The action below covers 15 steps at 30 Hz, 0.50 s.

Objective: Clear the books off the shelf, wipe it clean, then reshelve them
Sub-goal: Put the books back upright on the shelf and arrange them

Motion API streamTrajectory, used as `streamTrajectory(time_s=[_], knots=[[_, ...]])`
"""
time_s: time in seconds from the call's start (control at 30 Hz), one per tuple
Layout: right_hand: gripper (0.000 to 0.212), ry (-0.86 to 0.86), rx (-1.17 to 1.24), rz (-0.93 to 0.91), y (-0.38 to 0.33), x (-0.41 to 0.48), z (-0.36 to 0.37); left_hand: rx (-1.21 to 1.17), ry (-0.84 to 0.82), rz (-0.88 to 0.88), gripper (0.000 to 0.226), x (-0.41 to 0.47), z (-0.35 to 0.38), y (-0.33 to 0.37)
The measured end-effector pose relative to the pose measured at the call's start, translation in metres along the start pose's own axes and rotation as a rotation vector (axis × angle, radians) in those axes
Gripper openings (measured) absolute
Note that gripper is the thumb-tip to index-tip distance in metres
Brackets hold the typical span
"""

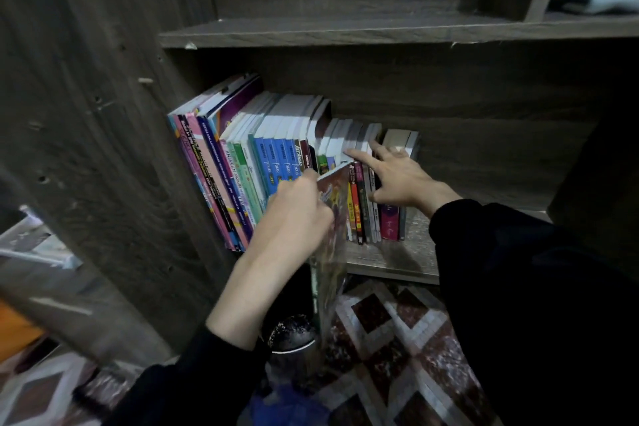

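Gripping a thin colourful book [333, 204] by its upper edge, the left hand [297, 214] curls its fingers round it and holds it tilted. The book's top corner lies against the row of books [262, 156] and its lower end hangs past the front edge of the shelf [390, 259]. The right hand [397, 176] is spread wide, its straight fingers resting on the tops of the small paperbacks [366, 211] at the right end of the row and its thumb on their spines.

The thin book looks like a light, floppy softcover with a glossy, probably slippery cover. Held by 1 corner it would likely bend, so a pinch along the spine seems safer. The tall books lean toward the left wall of the shelf. The small paperbacks have nothing beside them on the right and could topple, so they want steadying.

Motion blur smears the thin book's cover, and its title cannot be read. Its lower end merges with a dark round container [294, 335] on the patterned floor mat [397, 339], and I cannot tell whether they touch. A black sleeve [518, 287] hides the right part of the shelf. Whether the book is leaving or entering the row cannot be told, and no cloth is in view.
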State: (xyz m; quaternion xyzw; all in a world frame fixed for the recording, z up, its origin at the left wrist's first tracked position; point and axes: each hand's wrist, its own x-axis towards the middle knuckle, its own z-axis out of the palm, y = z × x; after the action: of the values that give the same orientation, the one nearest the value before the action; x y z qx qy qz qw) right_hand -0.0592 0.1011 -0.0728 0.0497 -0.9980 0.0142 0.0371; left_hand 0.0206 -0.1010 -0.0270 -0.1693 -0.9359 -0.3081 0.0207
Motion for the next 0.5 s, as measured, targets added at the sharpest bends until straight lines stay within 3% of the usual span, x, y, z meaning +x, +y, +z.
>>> streamTrajectory(time_s=[0.5], knots=[[0.083, 0.066, 0.078, 0.015, 0.014, -0.019, 0.004, 0.010, 0.148, 0.055, 0.023, 0.021, -0.024, 0.026]])
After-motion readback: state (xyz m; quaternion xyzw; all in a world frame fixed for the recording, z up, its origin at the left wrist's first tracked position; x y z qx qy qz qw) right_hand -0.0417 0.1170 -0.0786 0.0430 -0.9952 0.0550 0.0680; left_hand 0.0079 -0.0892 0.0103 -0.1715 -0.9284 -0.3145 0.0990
